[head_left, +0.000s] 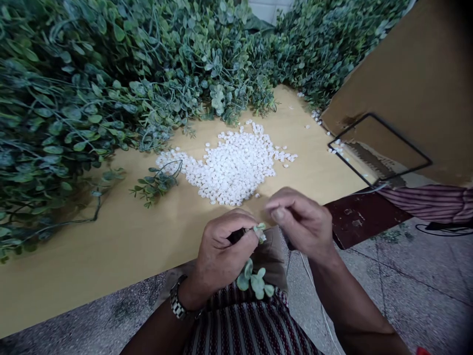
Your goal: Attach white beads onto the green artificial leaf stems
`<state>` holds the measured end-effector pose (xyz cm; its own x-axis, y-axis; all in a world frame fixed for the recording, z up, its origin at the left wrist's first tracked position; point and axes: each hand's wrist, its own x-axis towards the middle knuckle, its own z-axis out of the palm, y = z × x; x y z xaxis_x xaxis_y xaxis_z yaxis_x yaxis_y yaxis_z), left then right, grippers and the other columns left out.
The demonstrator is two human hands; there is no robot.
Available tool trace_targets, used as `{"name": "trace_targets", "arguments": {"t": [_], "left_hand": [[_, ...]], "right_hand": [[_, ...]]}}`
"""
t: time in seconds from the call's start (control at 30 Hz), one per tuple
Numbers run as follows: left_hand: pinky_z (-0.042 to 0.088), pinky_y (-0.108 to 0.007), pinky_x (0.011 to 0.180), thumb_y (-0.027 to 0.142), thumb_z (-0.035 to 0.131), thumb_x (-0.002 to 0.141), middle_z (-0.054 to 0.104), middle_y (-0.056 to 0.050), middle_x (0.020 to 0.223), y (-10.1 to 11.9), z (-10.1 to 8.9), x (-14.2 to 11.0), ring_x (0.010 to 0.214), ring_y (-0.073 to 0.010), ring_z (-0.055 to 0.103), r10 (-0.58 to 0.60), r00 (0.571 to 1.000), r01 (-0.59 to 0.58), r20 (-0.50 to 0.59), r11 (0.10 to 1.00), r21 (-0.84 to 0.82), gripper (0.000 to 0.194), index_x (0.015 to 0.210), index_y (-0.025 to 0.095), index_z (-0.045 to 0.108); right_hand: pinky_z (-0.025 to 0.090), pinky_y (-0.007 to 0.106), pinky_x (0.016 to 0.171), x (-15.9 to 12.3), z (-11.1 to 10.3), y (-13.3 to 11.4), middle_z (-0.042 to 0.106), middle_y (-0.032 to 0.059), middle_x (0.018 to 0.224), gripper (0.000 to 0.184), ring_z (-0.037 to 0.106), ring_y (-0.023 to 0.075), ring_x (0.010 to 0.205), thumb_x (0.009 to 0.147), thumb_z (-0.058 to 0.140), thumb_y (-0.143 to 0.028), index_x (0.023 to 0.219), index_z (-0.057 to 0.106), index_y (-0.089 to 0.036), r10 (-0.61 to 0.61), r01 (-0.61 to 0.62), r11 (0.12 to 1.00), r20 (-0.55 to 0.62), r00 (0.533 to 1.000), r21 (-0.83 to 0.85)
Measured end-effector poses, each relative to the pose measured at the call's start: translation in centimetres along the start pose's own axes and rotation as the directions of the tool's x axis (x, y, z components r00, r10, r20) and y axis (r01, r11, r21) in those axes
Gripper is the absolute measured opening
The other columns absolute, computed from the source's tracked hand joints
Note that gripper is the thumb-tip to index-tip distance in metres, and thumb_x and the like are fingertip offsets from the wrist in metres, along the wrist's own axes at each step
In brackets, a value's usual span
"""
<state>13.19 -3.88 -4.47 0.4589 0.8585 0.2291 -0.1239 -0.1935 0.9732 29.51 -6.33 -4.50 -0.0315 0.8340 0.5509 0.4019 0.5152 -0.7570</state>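
1. Sprig (pixel 257 283) is gripped between the thumb and forefinger of the left hand (pixel 225 246); its green leaves are shown at the fingertips and below that hand.
2. The right hand (pixel 303 222) is held just beside it, thumb and forefinger brought together; whether anything is pinched there cannot be told.
3. White beads (pixel 236 165) are heaped beyond both hands on the table (pixel 148 236); a loose cutting (pixel 157 183) is laid beyond the left hand, leftward.
4. Greenery (pixel 148 64) is piled farther off; cardboard (pixel 414 93) is placed beyond the right hand, rightward.
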Motion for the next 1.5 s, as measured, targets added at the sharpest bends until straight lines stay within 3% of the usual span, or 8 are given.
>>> {"name": "trace_targets", "arguments": {"t": [0.13,0.3,0.4,0.5,0.6,0.73,1.07,1.5], "left_hand": [[0.042,-0.019,0.054,0.006,0.057,0.075,0.059,0.001,0.062,0.0,0.1,-0.1,0.056,-0.0079,0.051,-0.129,0.990,0.129,-0.053,0.992,-0.007,0.014,0.065,0.014,0.063],[0.039,-0.019,0.049,0.012,0.058,0.074,0.055,0.002,0.056,0.2,0.0,-0.3,0.051,-0.0074,0.045,-0.192,0.981,0.192,-0.035,0.981,0.006,0.012,0.063,0.015,0.064],[0.040,-0.020,0.050,0.014,0.058,0.073,0.056,0.001,0.057,0.3,-0.1,-0.2,0.052,-0.0087,0.046,-0.191,0.981,0.191,-0.040,0.982,0.005,0.012,0.064,0.014,0.064],[0.041,-0.021,0.050,0.015,0.056,0.074,0.057,0.000,0.056,0.5,-0.2,0.0,0.053,-0.0097,0.048,-0.169,0.986,0.169,-0.002,0.985,0.020,0.015,0.061,0.015,0.062],[0.041,-0.022,0.049,0.016,0.054,0.076,0.057,-0.001,0.055,0.7,-0.2,0.1,0.052,-0.0102,0.049,-0.171,0.984,0.168,0.056,0.984,0.052,0.018,0.059,0.014,0.061],[0.039,-0.020,0.048,0.013,0.053,0.076,0.055,0.001,0.053,0.9,-0.2,0.1,0.050,-0.0085,0.046,-0.153,0.981,0.148,0.119,0.988,0.049,0.019,0.058,0.014,0.061],[0.034,-0.021,0.047,0.012,0.049,0.075,0.050,0.001,0.050,0.7,-0.4,0.0,0.048,-0.0083,0.042,-0.150,0.969,0.135,0.194,0.987,0.091,0.023,0.053,0.013,0.054],[0.026,-0.020,0.042,0.011,0.046,0.072,0.039,0.004,0.045,0.8,-0.2,0.0,0.044,-0.0063,0.032,-0.180,0.968,0.157,0.173,0.978,0.136,0.024,0.048,0.014,0.048]], "right_hand": [[0.047,0.029,0.066,1.1,-0.7,2.2,0.064,0.0046,0.082,0.008,0.060,0.0152,0.076,0.084,0.057,-0.016,0.089,0.064,-0.016,0.121,-0.095,0.941,0.059,0.991,-0.326],[0.045,0.031,0.067,1.3,-0.3,3.0,0.061,0.0050,0.077,0.012,0.056,0.0161,0.074,0.085,0.053,-0.015,0.078,0.062,-0.016,0.112,-0.032,0.903,0.163,0.980,-0.428],[0.043,0.029,0.067,0.9,-0.3,2.7,0.059,0.0029,0.076,0.010,0.054,0.0147,0.073,0.085,0.055,-0.016,0.077,0.061,-0.017,0.136,-0.095,0.943,0.110,0.985,-0.320],[0.041,0.026,0.062,0.2,-0.6,2.3,0.057,-0.0004,0.073,0.006,0.051,0.0119,0.068,0.083,0.060,-0.021,0.078,0.062,-0.018,0.262,-0.262,0.964,0.019,0.965,0.052],[0.039,0.025,0.059,-0.7,-0.6,1.7,0.055,-0.0013,0.069,0.009,0.049,0.0109,0.063,0.082,0.064,-0.025,0.078,0.063,-0.018,0.355,-0.371,0.841,0.115,0.928,0.394],[0.039,0.025,0.058,-1.4,0.0,1.0,0.055,-0.0013,0.066,0.010,0.050,0.0107,0.062,0.081,0.065,-0.026,0.077,0.063,-0.017,0.345,-0.414,0.702,0.231,0.909,0.580],[0.040,0.023,0.057,-1.8,0.7,1.2,0.057,-0.0008,0.068,0.008,0.051,0.0096,0.062,0.081,0.065,-0.025,0.077,0.064,-0.017,0.301,-0.403,0.669,0.269,0.915,0.624],[0.041,0.027,0.061,-2.3,0.7,1.2,0.057,0.0008,0.071,0.004,0.051,0.0125,0.065,0.083,0.062,-0.022,0.081,0.064,-0.019,0.238,-0.302,0.795,0.189,0.953,0.525]]}}
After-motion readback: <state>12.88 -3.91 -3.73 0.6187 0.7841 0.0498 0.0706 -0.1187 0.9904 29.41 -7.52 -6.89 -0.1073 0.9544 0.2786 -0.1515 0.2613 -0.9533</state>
